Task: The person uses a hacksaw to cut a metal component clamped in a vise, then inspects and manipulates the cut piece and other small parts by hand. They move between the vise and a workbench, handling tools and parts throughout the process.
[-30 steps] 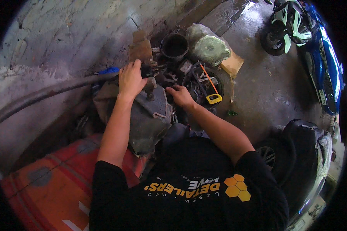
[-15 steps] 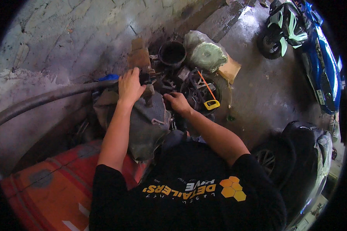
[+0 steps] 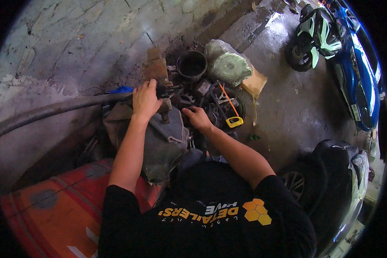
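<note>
My left hand (image 3: 146,102) is closed over the near end of a dark metal part (image 3: 163,91), beside a rusty brown block (image 3: 155,69). What its fingers press on is mostly hidden under the palm. To the right and slightly nearer, my right hand (image 3: 198,118) has its fingers curled in at the edge of the dark metal clutter; anything inside it is too dark to make out. Between my forearms hangs a grey-black textured cover (image 3: 163,137). Right of my right hand, a hacksaw (image 3: 233,121) with a yellow handle and orange blade lies on a round container of metal parts.
Behind the work spot stand a dark round pot (image 3: 192,64) and a plastic-wrapped bundle (image 3: 230,66) by a cardboard piece (image 3: 256,81). A thick hose (image 3: 56,107) runs along the left wall. Red-orange panel (image 3: 60,198) lies lower left; scooter (image 3: 316,36) and vehicles stand right.
The view has shifted slightly, so the surroundings sit a little lower in the picture. Both hands keep nearly the same places and grips.
</note>
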The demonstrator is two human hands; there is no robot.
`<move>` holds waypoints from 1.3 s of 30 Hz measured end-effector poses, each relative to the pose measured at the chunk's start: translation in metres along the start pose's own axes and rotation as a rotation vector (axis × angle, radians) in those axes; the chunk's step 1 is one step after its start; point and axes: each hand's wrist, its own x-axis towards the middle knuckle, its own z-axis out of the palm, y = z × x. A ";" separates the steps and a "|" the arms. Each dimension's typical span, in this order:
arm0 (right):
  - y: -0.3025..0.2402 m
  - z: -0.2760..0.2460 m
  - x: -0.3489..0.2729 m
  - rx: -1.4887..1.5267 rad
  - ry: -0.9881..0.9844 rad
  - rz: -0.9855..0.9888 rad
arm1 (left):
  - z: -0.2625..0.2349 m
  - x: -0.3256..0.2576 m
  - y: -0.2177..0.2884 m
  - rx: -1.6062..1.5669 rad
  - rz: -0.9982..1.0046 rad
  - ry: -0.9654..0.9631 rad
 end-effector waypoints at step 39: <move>-0.035 0.013 0.032 -0.438 0.342 -0.363 | 0.012 0.002 -0.009 -0.046 0.041 0.042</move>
